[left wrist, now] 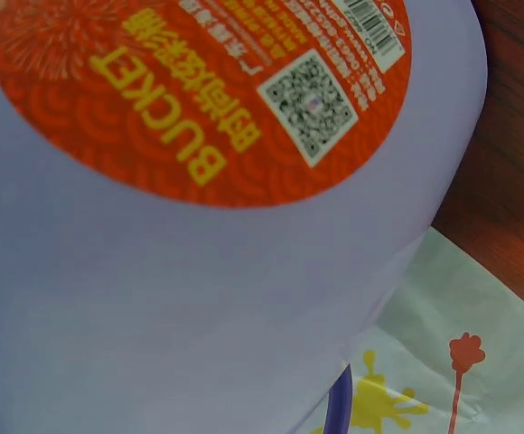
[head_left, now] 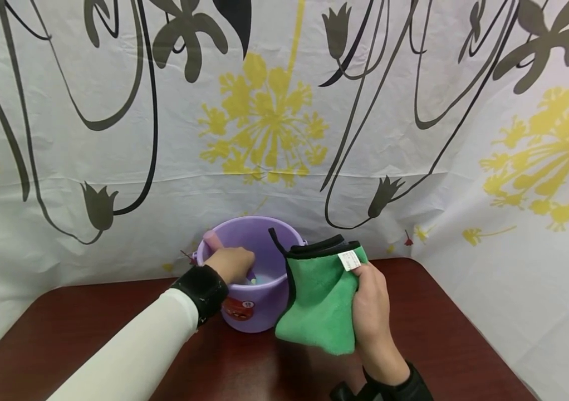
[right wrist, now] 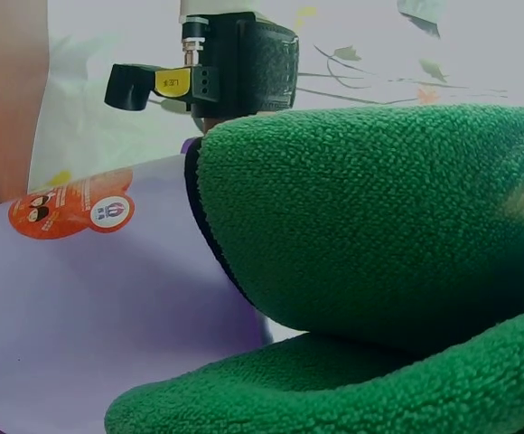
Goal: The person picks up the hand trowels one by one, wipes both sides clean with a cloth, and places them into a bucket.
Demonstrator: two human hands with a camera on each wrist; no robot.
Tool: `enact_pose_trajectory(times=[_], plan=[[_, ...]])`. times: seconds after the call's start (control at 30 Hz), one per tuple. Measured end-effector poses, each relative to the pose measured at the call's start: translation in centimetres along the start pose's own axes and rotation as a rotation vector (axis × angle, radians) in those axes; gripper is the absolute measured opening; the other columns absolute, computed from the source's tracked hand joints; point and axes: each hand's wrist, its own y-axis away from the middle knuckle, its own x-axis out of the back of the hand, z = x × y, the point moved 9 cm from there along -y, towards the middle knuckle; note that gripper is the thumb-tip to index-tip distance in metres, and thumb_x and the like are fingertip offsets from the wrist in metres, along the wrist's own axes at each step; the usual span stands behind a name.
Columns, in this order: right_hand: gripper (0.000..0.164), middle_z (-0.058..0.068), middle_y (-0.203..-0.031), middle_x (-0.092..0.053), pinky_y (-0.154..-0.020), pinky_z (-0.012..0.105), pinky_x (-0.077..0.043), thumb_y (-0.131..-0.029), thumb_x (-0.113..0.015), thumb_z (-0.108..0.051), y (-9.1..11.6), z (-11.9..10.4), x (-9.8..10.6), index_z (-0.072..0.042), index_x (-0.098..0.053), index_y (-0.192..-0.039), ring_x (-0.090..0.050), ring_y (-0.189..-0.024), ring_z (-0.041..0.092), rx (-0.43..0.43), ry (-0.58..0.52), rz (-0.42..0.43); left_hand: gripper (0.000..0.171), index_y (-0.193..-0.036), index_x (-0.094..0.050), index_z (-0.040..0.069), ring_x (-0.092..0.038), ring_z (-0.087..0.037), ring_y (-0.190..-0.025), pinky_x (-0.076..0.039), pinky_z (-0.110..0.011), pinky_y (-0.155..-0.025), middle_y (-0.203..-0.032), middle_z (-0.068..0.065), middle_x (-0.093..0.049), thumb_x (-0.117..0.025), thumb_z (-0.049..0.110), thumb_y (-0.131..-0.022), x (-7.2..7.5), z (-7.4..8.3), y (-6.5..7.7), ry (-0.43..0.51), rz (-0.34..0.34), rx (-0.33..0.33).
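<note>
A purple bucket (head_left: 259, 307) with a red label stands on the table. My left hand (head_left: 234, 264) reaches over its near rim into it; the fingertips are hidden, so what they hold does not show. A pink rounded end (head_left: 212, 240) of some object sticks up at the bucket's left rim, beside this hand. On the right, my right hand (head_left: 372, 303) grips the side of a folded green cloth (head_left: 319, 303) with black edging and a white tag. The cloth hangs in front of the bucket's right side. In the right wrist view the green cloth (right wrist: 370, 208) fills much of the frame.
The dark red-brown table (head_left: 440, 334) has rounded back corners. Behind it hangs a white sheet (head_left: 390, 150) with yellow and grey flower prints, close to the bucket's back. Both wrists wear black straps, the left one (head_left: 203, 291) near the bucket's rim.
</note>
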Motion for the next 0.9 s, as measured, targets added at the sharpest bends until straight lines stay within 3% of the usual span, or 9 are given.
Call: enact_pose_trajectory(times=[0.4,0.67,0.9], plan=[[0.039,-0.001,-0.062,-0.046,-0.066,0.027,-0.044,-0.104,-0.029,-0.012,-0.1,0.2,-0.2,-0.008,-0.047,-0.07,-0.051,-0.06,0.014,0.005,0.007,-0.017,0.017,-0.083,-0.068,0.008,-0.067,-0.02,-0.079,-0.056,-0.041,-0.08,-0.082,-0.005,-0.072,-0.084,0.009,-0.077,0.0,-0.6,0.1,0.07,0.014,0.039],[0.041,-0.001,-0.065,-0.044,-0.068,0.027,-0.043,-0.107,-0.027,-0.016,-0.1,0.6,-0.3,-0.009,-0.045,-0.072,-0.047,-0.061,0.015,-0.038,0.015,-0.046,0.022,-0.08,-0.062,0.01,-0.067,-0.024,-0.081,-0.056,-0.046,-0.078,-0.084,-0.007,-0.07,-0.083,0.014,-0.08,0.2,-0.7,0.1,0.035,0.008,0.066],[0.041,-0.002,-0.066,-0.045,-0.068,0.025,-0.042,-0.106,-0.027,-0.015,-0.2,0.8,0.2,-0.009,-0.046,-0.071,-0.047,-0.063,0.013,-0.046,0.021,-0.023,0.021,-0.084,-0.065,0.008,-0.068,-0.025,-0.086,-0.056,-0.048,-0.083,-0.088,-0.008,-0.071,-0.08,0.022,-0.084,1.1,-0.8,0.5,0.014,0.002,0.067]])
